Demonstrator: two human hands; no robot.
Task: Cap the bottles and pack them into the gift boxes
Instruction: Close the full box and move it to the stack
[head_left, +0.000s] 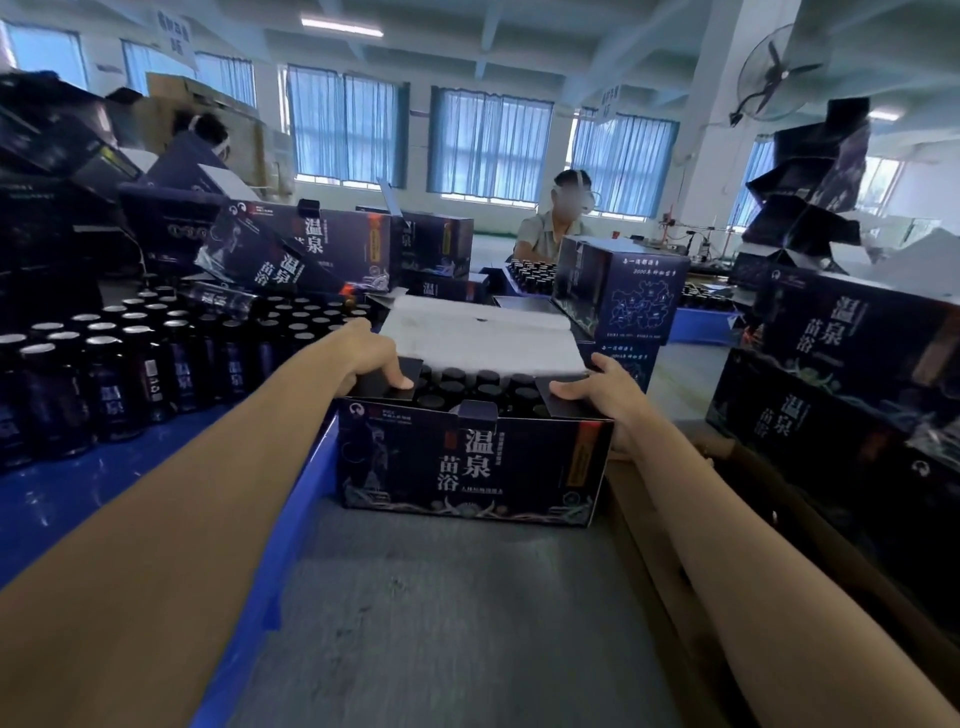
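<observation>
A dark blue gift box (470, 462) with white Chinese lettering stands in front of me, top open, filled with several black-capped bottles (470, 387). Its white-lined lid flap (483, 338) stands up at the far side. My left hand (371, 358) presses the left side flap down with fingers and thumb. On the opposite side flap, at the box's right top corner, rests my right hand (597, 392). Many more dark bottles (130, 364), some with silver tops, stand in rows on the blue table to the left.
Stacked gift boxes (322, 244) rise behind the bottles, with more at the right (852, 364). A blue table (104, 493) lies left, a brown cardboard carton edge (675, 545) right. A person (558, 223) sits across the table. A wall fan (779, 73) hangs high at the right.
</observation>
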